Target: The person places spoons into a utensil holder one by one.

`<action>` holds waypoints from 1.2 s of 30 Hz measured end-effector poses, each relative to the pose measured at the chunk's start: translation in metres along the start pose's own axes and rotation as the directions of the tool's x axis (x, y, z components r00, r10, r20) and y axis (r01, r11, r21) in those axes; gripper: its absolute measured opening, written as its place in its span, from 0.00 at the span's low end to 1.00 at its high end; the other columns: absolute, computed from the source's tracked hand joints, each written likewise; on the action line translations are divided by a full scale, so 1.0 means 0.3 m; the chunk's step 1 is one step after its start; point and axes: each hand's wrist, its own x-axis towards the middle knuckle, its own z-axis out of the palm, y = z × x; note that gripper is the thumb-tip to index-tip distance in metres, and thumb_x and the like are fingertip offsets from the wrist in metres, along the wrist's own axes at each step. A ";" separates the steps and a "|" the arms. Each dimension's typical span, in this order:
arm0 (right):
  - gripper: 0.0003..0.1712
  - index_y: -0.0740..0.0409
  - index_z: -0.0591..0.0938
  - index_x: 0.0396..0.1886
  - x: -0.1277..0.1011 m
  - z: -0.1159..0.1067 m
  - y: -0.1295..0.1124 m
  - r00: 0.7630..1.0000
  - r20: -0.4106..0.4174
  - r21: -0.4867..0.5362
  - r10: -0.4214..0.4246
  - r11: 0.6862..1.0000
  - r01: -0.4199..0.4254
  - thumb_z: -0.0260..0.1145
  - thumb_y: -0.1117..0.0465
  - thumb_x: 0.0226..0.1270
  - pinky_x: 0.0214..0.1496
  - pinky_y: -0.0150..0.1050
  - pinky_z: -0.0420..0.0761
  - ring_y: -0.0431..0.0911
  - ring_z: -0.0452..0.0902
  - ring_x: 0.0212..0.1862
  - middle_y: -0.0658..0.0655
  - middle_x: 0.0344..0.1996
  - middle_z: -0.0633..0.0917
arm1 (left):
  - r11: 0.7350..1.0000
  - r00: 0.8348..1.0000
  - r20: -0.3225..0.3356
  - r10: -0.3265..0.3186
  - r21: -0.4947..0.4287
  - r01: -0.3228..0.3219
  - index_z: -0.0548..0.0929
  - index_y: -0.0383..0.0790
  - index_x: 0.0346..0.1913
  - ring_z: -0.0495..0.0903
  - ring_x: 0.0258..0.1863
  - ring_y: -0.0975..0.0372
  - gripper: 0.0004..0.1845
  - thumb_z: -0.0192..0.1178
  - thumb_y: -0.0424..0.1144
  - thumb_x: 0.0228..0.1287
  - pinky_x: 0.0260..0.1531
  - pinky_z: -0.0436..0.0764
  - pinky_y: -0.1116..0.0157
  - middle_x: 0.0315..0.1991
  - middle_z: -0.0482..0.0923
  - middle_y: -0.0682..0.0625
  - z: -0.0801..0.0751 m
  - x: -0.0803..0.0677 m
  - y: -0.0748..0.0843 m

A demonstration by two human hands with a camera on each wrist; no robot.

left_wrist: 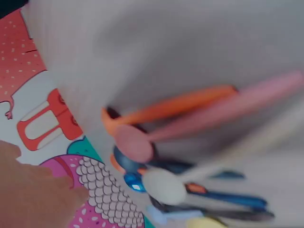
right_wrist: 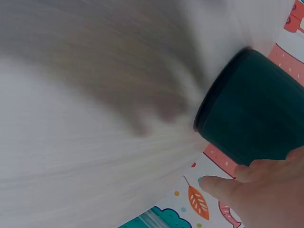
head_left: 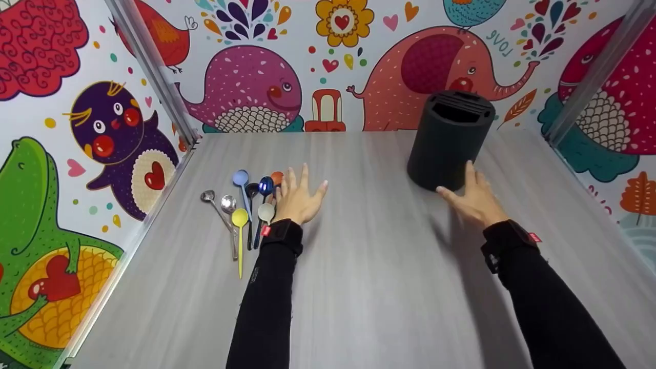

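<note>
In the head view my left hand is held with fingers spread at the right edge of a group of spoons, hiding part of it. The group includes a yellow spoon, a light blue spoon, a shiny dark blue spoon and silver ones. Seen from the left wrist, an orange utensil, a pink spoon and a cream spoon lie closest, slightly blurred. My right hand, thumb and fingers apart, is beside the lower front of an upright dark utensil holder with a slotted top.
The grey wood-grain table meets a cartoon-printed back wall just behind the holder. A printed side panel borders the left, with a metal post at the corner. Another post stands at the right.
</note>
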 end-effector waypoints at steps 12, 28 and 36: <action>0.67 0.61 0.21 0.77 0.021 -0.058 0.032 0.997 -0.074 0.264 0.033 0.965 -0.012 0.54 0.28 0.71 0.76 0.65 0.34 0.67 0.25 0.78 0.72 0.77 0.27 | 0.955 1.000 0.001 0.007 -0.295 -0.007 0.43 0.52 0.83 0.44 0.80 0.46 0.41 0.37 0.66 0.78 0.75 0.48 0.43 0.82 0.41 0.40 0.038 0.047 0.122; 0.65 0.43 0.26 0.81 0.096 -0.195 -0.076 0.958 -0.270 0.387 0.101 0.922 0.012 0.60 0.28 0.66 0.76 0.66 0.34 0.60 0.27 0.80 0.61 0.81 0.31 | 0.850 0.999 0.006 0.048 -0.525 -0.037 0.43 0.50 0.83 0.45 0.80 0.51 0.40 0.36 0.66 0.79 0.77 0.48 0.51 0.82 0.43 0.45 0.069 0.075 0.212; 0.63 0.43 0.29 0.82 0.132 -0.221 -0.101 0.958 -0.250 0.474 0.140 0.881 -0.005 0.56 0.25 0.66 0.78 0.60 0.33 0.55 0.27 0.81 0.57 0.82 0.32 | 0.837 0.997 0.015 0.070 -0.545 -0.051 0.44 0.49 0.83 0.45 0.81 0.54 0.40 0.35 0.65 0.79 0.77 0.48 0.53 0.83 0.44 0.47 0.079 0.094 0.268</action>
